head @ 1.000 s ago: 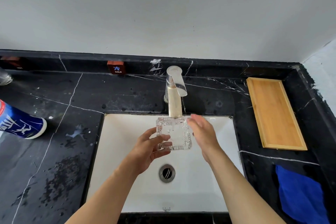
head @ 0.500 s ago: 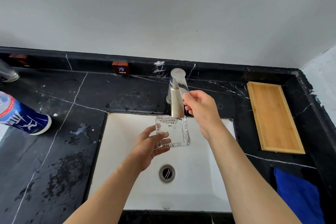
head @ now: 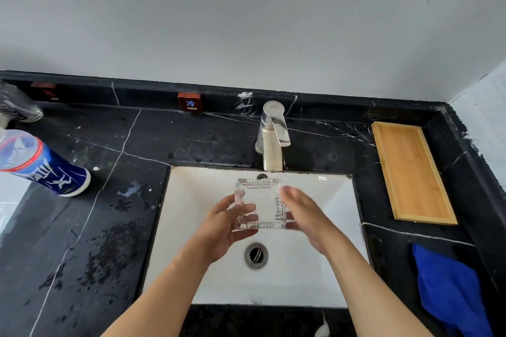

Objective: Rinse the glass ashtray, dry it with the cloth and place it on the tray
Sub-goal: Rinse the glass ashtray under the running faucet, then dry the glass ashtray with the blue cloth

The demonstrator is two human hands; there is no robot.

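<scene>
Black marble surface [head: 213, 145] | red tag [head: 189, 101] reads "COLD" | glass ashtray [head: 260, 204] over white sink [head: 315, 282], pinched by left hand [head: 224, 230] fingers | right hand [head: 306, 216] fingers spread, blurred, beside its edge | bamboo tray [head: 410, 172], blue cloth [head: 451, 290] on the right

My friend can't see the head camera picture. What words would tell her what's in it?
A left hand holds a square glass ashtray over a white sink, under the tap, with the right hand open beside it. A wooden tray and blue cloth wait on the right.
</scene>
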